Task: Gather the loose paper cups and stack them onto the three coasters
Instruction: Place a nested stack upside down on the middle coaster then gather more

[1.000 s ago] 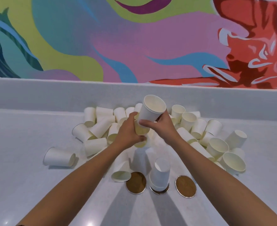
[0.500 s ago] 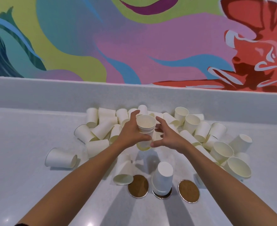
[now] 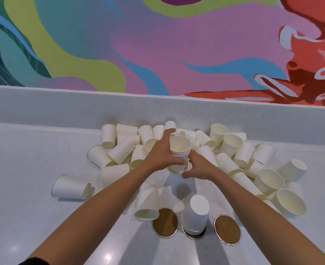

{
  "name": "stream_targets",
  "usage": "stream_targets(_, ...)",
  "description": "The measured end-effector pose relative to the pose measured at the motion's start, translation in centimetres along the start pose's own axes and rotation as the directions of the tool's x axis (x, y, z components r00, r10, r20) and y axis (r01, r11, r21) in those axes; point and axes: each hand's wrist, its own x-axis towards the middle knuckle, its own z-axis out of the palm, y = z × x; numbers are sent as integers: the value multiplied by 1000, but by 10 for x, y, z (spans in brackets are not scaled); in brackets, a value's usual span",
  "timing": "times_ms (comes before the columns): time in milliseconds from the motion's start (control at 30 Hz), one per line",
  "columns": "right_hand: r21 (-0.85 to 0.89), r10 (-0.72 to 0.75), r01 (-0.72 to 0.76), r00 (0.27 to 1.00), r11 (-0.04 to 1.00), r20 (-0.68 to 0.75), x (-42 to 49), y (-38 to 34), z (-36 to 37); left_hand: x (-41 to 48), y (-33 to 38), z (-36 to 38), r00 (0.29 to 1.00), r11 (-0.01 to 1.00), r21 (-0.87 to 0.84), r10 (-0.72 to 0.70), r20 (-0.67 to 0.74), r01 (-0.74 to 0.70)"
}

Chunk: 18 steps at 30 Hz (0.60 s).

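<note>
1. Since only the head view is given, everything is read from it: the left hand (image 3: 162, 154) wraps around a short nested stack of cups (image 3: 179, 153), mouth up, held above the middle of the countertop (image 3: 23, 188), in front of the loose pile (image 3: 240, 153) lying along its far edge.
2. The right hand (image 3: 200, 166) sits just beside the stack's base, fingers curled and partly spread; whether it touches a cup I cannot tell.
3. Near the countertop's near edge lie three coasters: the left coaster (image 3: 165, 222) and right coaster (image 3: 227, 230) are bare, the middle coaster (image 3: 194, 234) carries an upturned stack (image 3: 196, 215).
4. The cups look light and thin-walled, likely to crush if squeezed and to tip easily; a gentle hold around the wall below the rolled rim seems safest.
</note>
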Motion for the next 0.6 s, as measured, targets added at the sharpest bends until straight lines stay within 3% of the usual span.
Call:
stream_targets(200,-139,53,-45,997,989,53,11,16,10,5,-16,9,999,999,29,-28,24,27)
stream_targets(433,-138,82,-71,994,988,77,11,29,16,1,-29,27,995,996,57,-74,66,70)
stream_targets(500,-196,87,-82,996,977,18,11,33,12,1,-32,29,993,995,68,-72,89,66)
stream_targets(600,-281,89,-144,976,949,-200,11,36,0,0,-37,31,988,991,110,-92,122,79)
